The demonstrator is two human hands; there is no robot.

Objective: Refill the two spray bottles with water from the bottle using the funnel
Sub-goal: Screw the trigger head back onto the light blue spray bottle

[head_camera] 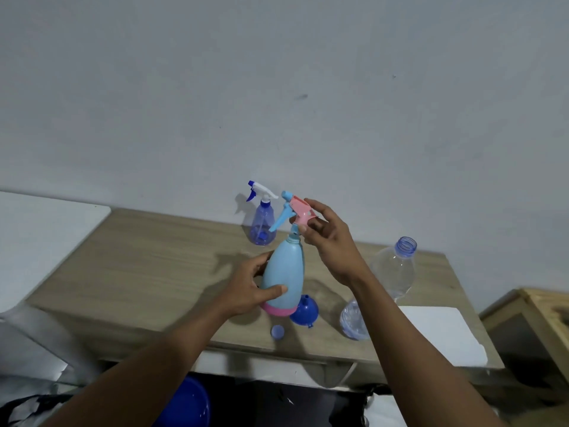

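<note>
My left hand (250, 288) grips the body of a light blue spray bottle (284, 272) with a pink base, standing on the wooden table (154, 266). My right hand (326, 238) holds its pink and blue trigger head (297, 212) at the bottle's neck. Behind them, against the wall, stands a clear blue spray bottle (262, 224) with a white and blue trigger head. A blue funnel (304, 310) lies on the table just right of the light blue bottle. The clear water bottle (389, 278) stands uncapped at the right, partly hidden by my right forearm. Its blue cap (277, 331) lies near the table's front edge.
A white sheet (443, 331) lies on the table's right front corner. A white surface (40, 229) adjoins the table at the left. A wooden crate (535, 322) sits at the far right. Below the table's front edge is a blue round object (187, 402).
</note>
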